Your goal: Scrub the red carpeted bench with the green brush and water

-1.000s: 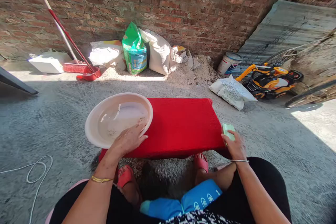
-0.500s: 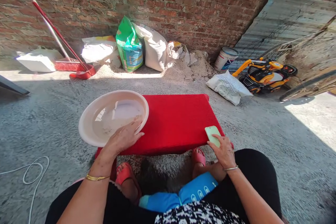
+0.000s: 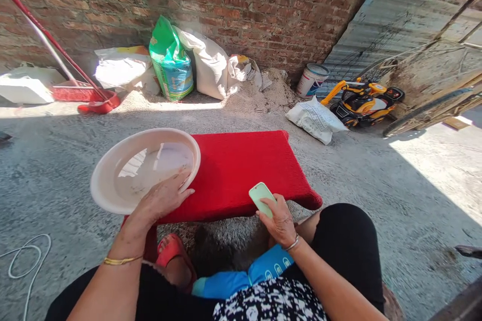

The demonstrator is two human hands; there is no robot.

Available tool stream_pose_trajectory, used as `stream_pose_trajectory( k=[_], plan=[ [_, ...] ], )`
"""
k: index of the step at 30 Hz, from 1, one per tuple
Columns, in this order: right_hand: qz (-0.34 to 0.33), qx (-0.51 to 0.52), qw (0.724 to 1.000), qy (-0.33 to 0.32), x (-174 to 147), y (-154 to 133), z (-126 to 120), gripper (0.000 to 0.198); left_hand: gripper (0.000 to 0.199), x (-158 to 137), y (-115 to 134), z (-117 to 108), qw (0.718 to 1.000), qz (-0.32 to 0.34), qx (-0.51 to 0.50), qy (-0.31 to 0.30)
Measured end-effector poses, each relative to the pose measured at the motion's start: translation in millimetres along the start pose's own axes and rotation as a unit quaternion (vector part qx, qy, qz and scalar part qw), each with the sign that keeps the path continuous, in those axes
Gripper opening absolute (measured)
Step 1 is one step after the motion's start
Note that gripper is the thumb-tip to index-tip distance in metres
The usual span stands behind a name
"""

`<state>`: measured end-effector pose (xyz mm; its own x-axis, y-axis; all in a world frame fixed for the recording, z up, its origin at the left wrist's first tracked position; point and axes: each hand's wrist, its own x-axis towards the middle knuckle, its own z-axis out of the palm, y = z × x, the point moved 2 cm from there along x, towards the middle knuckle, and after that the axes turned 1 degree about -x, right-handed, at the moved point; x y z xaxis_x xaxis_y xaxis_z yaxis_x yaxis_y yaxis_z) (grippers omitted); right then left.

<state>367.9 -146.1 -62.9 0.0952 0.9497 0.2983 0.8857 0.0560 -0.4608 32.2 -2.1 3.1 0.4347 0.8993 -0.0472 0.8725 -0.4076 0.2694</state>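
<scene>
A wide pale pink basin (image 3: pixel 103 188) with clear, shallow water stands on the left end of a low table covered with red cloth (image 3: pixel 241 165). My left hand (image 3: pixel 161 198) is closed over the basin's near right rim, fingers inside and thumb outside. In my right hand (image 3: pixel 278 218) is a flat, pale green phone (image 3: pixel 260 195) with rounded corners, gripped between thumb and fingers. It is held over the table's near edge, tilted.
Along the brick wall stand a green sack (image 3: pixel 171 67), a white sack (image 3: pixel 209 65), a sand heap and a bucket (image 3: pixel 312 80). A yellow toy excavator (image 3: pixel 367 103) is at the right. A white cable (image 3: pixel 37 261) lies on the floor at left.
My right hand has carried the phone leftward from the table's right end. My left hand still grips the basin rim. The view has shifted a little to the right.
</scene>
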Motion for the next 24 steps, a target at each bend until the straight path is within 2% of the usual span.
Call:
stream_pose_trajectory(
  k=[2, 4, 6, 8, 10, 13, 16, 18, 19, 21, 24],
  plan=[
    [0.049, -0.018, 0.998, 0.025, -2, 31, -13, 0.035, 0.061, 0, 1, -1, 1.000, -0.004, 0.001, -0.003],
    [0.148, -0.046, 0.986, 0.060, -6, 72, -36, 0.042, 0.061, -1, 3, -1, 1.000, -0.003, 0.003, -0.008],
    [0.247, -0.078, 0.962, 0.091, -8, 106, -58, 0.052, 0.062, -2, 4, -1, 1.000, -0.002, 0.001, -0.011],
    [0.280, -0.093, 0.949, 0.114, -7, 116, -69, 0.059, 0.063, -2, 5, -1, 1.000, 0.000, -0.005, -0.012],
    [0.230, -0.079, 0.963, 0.116, -4, 96, -64, 0.059, 0.063, -2, 6, -2, 1.000, 0.007, -0.012, -0.014],
    [0.083, -0.015, 0.995, 0.047, -1, 24, -30, 0.045, 0.060, -3, 8, -4, 1.000, 0.013, -0.016, -0.019],
    [-0.055, 0.018, 0.997, -0.051, -3, -52, 9, 0.032, 0.059, -5, 11, -7, 1.000, 0.011, -0.016, -0.021],
    [-0.106, 0.012, 0.991, -0.078, -2, -79, 25, 0.030, 0.058, -5, 11, -8, 1.000, 0.002, -0.013, -0.022],
    [-0.113, 0.007, 0.990, -0.081, -1, -82, 28, 0.030, 0.057, -5, 11, -8, 1.000, -0.003, -0.012, -0.024],
    [-0.089, -0.003, 0.993, -0.073, 2, -66, 25, 0.030, 0.057, -4, 11, -7, 1.000, -0.003, -0.012, -0.028],
    [0.008, -0.023, 0.999, -0.032, 5, -9, 0, 0.036, 0.058, -3, 10, -5, 0.999, 0.010, -0.025, -0.028]
  ],
)
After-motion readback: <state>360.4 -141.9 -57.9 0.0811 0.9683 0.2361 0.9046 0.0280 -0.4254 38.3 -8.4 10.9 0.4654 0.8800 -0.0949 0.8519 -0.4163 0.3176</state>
